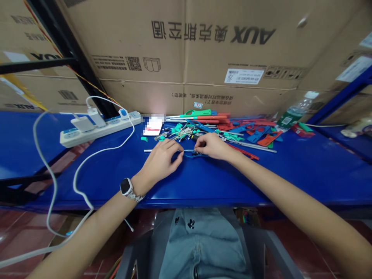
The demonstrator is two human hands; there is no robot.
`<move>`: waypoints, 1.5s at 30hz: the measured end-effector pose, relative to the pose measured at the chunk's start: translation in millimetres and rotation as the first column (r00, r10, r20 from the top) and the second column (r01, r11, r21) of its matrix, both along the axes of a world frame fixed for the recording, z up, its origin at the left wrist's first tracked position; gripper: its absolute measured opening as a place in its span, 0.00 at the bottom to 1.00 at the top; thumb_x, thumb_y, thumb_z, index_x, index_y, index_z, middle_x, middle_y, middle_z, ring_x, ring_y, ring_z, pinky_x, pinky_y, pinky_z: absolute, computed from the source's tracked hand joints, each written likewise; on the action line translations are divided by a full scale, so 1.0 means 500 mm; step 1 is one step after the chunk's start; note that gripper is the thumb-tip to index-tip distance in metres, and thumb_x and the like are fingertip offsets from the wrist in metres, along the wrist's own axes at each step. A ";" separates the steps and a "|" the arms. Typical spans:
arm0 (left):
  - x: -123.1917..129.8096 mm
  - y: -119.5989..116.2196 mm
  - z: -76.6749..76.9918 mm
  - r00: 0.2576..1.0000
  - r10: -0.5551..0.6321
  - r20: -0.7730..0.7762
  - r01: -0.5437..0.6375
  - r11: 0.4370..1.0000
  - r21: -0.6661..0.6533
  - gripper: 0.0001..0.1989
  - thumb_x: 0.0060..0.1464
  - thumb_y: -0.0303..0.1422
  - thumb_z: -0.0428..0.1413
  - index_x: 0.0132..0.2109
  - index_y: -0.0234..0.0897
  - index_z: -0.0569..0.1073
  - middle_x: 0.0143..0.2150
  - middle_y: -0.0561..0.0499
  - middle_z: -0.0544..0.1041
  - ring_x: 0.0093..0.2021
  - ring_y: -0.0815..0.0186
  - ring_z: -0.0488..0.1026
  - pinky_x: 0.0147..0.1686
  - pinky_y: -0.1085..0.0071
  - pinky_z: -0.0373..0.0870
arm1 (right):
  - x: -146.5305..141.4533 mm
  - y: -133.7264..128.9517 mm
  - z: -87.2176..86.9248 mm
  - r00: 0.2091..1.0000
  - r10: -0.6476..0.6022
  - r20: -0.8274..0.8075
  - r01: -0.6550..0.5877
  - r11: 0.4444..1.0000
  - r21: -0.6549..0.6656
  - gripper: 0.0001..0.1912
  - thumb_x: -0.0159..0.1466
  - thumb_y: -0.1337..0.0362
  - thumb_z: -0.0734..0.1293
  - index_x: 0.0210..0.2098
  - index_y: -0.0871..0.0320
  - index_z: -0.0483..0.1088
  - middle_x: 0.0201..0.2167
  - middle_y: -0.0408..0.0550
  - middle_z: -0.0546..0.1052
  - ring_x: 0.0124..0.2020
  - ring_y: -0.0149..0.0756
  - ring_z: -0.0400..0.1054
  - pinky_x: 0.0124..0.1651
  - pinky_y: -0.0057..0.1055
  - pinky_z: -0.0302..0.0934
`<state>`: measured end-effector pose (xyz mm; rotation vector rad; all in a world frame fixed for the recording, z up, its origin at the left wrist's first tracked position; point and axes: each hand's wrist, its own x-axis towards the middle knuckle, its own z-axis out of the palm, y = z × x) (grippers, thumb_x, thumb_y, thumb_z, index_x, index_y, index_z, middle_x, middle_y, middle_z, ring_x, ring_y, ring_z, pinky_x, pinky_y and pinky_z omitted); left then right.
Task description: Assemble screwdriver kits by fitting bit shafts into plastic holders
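Observation:
My left hand (164, 159), with a watch on its wrist, is closed over a thin metal tube (148, 150) lying low over the blue table. Thumb and fingertips meet at the tube's right part, beside a blue plastic lighter casing (190, 155). My right hand (213, 146) is pinched just right of it, at the same casing; what its fingertips hold is hidden. A dark, yellow-banded tool handle (194, 137) shows behind the right fingers. Just beyond both hands lies a pile of small metal parts with green pieces (181, 132).
Red and blue plastic casings (258, 133) and long-necked lighters (200, 116) lie at the back. A bottle (296, 110) leans at right. A lit phone (153, 126) and a power strip (113, 124) with a white cable (77, 174) are at left. A large carton (200, 58) stands behind.

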<state>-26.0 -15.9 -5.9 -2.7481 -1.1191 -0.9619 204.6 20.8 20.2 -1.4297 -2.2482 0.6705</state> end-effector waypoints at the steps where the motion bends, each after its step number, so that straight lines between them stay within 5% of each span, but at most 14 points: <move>1: 0.001 -0.001 0.000 1.000 -0.007 -0.019 0.007 1.000 0.000 0.09 0.68 0.32 0.50 0.42 0.37 0.75 0.43 0.47 0.81 0.45 0.56 0.75 0.45 0.57 0.71 | -0.001 0.000 -0.001 1.000 -0.009 -0.004 0.009 1.000 -0.007 0.05 0.59 0.72 0.72 0.29 0.60 0.81 0.28 0.49 0.82 0.30 0.36 0.74 0.38 0.34 0.63; 10: 0.004 0.010 -0.006 0.979 -0.134 -0.155 0.147 0.986 0.076 0.12 0.72 0.33 0.50 0.48 0.38 0.79 0.45 0.44 0.78 0.46 0.56 0.74 0.45 0.57 0.73 | 0.019 -0.014 -0.012 0.991 0.048 -0.129 -0.047 0.999 0.012 0.04 0.63 0.68 0.70 0.32 0.59 0.78 0.30 0.48 0.81 0.31 0.35 0.72 0.37 0.32 0.63; 17: 0.031 0.021 -0.011 0.961 -0.164 -0.221 0.180 0.982 0.057 0.15 0.71 0.31 0.50 0.42 0.38 0.82 0.40 0.44 0.76 0.42 0.57 0.72 0.41 0.59 0.74 | 0.047 -0.006 -0.007 0.994 -0.065 -0.087 0.078 0.983 0.163 0.07 0.66 0.66 0.68 0.34 0.59 0.79 0.33 0.48 0.81 0.32 0.35 0.71 0.39 0.32 0.61; 21: 0.040 0.042 0.017 0.978 -0.147 -0.148 0.158 0.985 0.067 0.12 0.69 0.35 0.53 0.44 0.38 0.81 0.39 0.45 0.77 0.42 0.57 0.72 0.43 0.58 0.74 | 0.048 0.053 0.002 0.997 -0.074 0.037 0.063 0.972 0.228 0.09 0.65 0.71 0.67 0.40 0.60 0.81 0.35 0.50 0.82 0.33 0.36 0.72 0.39 0.32 0.59; 25: 0.041 0.101 0.043 0.997 -0.066 -0.029 0.069 0.994 0.084 0.16 0.68 0.36 0.51 0.35 0.38 0.79 0.34 0.46 0.75 0.40 0.57 0.72 0.41 0.58 0.73 | 0.029 0.113 0.022 0.973 -0.067 0.221 0.021 0.978 0.205 0.12 0.64 0.69 0.69 0.46 0.59 0.81 0.35 0.51 0.82 0.34 0.39 0.72 0.35 0.33 0.57; 31: 0.028 0.133 0.015 0.991 -0.012 0.131 0.012 1.000 -0.003 0.15 0.68 0.37 0.52 0.35 0.38 0.79 0.34 0.47 0.77 0.38 0.58 0.72 0.40 0.60 0.71 | -0.001 0.133 0.042 0.923 -0.082 0.376 -0.007 0.973 0.229 0.09 0.62 0.66 0.73 0.43 0.55 0.82 0.38 0.52 0.82 0.40 0.45 0.74 0.37 0.36 0.59; 40: 0.024 0.105 0.004 0.982 -0.040 0.185 0.053 0.996 -0.066 0.12 0.68 0.36 0.54 0.38 0.39 0.79 0.37 0.47 0.79 0.39 0.60 0.73 0.41 0.60 0.72 | 0.020 0.124 0.041 0.929 -0.011 0.369 -0.126 0.930 0.345 0.06 0.67 0.65 0.71 0.42 0.57 0.80 0.52 0.57 0.78 0.49 0.47 0.73 0.47 0.38 0.62; 45: 0.028 0.104 0.009 0.957 -0.053 0.284 0.070 0.996 -0.049 0.10 0.67 0.36 0.55 0.42 0.38 0.79 0.39 0.47 0.77 0.40 0.61 0.74 0.39 0.63 0.72 | 0.034 0.078 0.054 0.993 0.020 0.114 -0.058 0.938 0.341 0.05 0.68 0.67 0.68 0.41 0.57 0.77 0.44 0.53 0.81 0.48 0.45 0.74 0.52 0.39 0.63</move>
